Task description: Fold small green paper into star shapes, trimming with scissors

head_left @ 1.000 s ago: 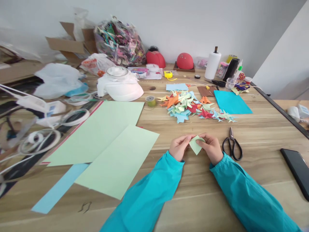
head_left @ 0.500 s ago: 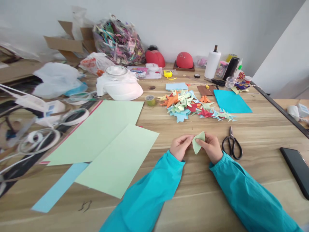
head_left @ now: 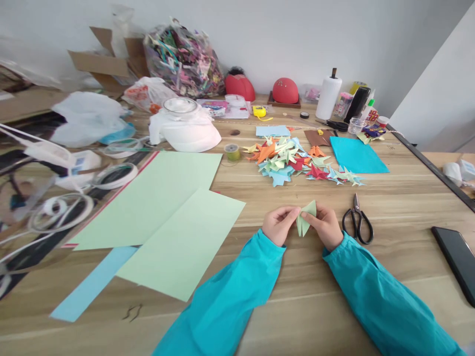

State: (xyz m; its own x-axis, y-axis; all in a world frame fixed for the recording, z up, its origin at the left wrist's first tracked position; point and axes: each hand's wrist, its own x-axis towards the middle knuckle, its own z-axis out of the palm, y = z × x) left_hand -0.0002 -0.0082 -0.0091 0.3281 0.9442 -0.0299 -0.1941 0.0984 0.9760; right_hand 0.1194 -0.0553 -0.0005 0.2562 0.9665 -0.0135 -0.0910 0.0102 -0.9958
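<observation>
A small folded piece of pale green paper (head_left: 307, 217) is pinched between my two hands above the table. My left hand (head_left: 280, 222) grips its left edge with thumb and fingertips. On the other side, my right hand (head_left: 324, 223) presses its thumb on the paper's face, fingers behind it. The lower end splits into two points. Black-handled scissors (head_left: 357, 220) lie just right of my right hand. Beyond both hands sits a heap of folded paper cranes (head_left: 287, 157) in green, orange, red and blue.
Large green sheets (head_left: 181, 244) and a blue paper strip (head_left: 97, 282) lie to the left. A turquoise square (head_left: 359, 155) is behind the scissors, a phone (head_left: 455, 262) at the right. A thread spool (head_left: 232, 152) stands by the cranes; cables (head_left: 59, 212) clutter the left edge.
My left fingertips have moved slightly onto the folded paper's left edge, and its lower points have spread a little further apart. The view has shifted slightly.
</observation>
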